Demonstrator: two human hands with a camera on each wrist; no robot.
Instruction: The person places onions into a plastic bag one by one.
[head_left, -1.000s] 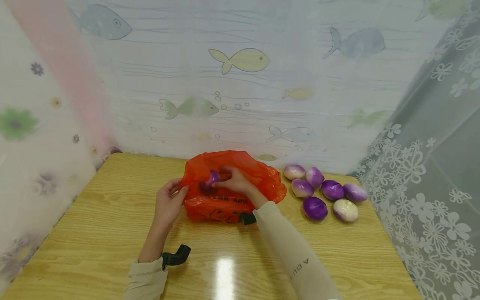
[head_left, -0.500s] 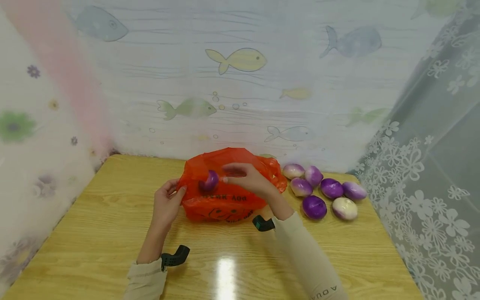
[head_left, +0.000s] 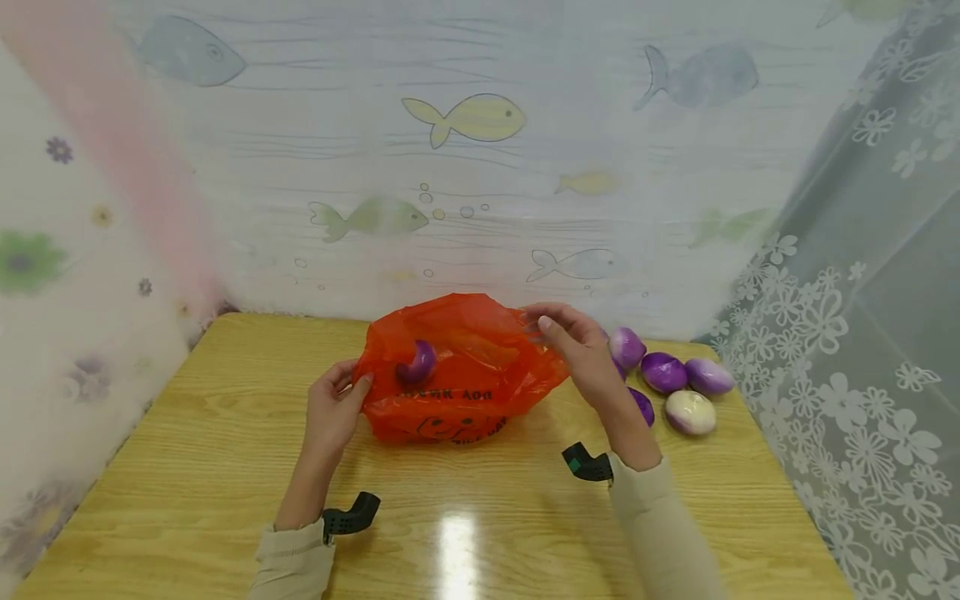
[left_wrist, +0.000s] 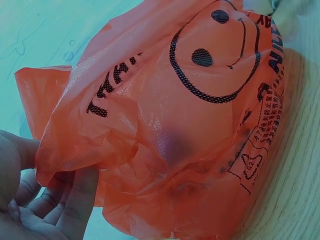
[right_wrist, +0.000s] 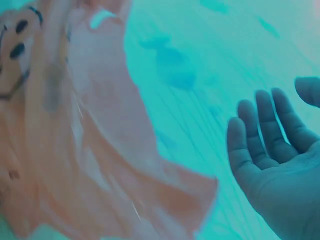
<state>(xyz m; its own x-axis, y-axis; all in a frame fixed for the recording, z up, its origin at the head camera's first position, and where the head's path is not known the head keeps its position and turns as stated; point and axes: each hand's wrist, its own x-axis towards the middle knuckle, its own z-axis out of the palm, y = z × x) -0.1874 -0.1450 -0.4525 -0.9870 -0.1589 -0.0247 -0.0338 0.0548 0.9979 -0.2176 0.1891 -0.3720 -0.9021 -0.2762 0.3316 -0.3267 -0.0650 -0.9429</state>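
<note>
A red plastic bag (head_left: pixel 480 333) with black print and a smiling face lies on its side, its mouth held up at the left. My left hand (head_left: pixel 333 410) pinches the bag's left edge between thumb and fingers. A glossy purple, onion-like vegetable (head_left: pixel 422 361) shows inside the bag; through the plastic in the left wrist view it is a dark purple patch (left_wrist: pixel 172 145). At the bag's right end is my right hand (head_left: pixel 592 362), holding nothing. In the right wrist view its fingers (right_wrist: pixel 270 125) are gently bent and apart from the bag.
Several purple-and-white vegetables of the same kind, one mostly white (head_left: pixel 691 413), sit on the wooden table (head_left: pixel 225 467) at the right, some behind my right hand. A fish-patterned curtain (head_left: pixel 300 125) hangs along the back. A flowered sheer curtain (head_left: pixel 870 400) borders the right.
My right hand has let go of the purple vegetable inside the bag and moved right, out to the bag's right end. The left hand keeps its grip on the bag's edge.
</note>
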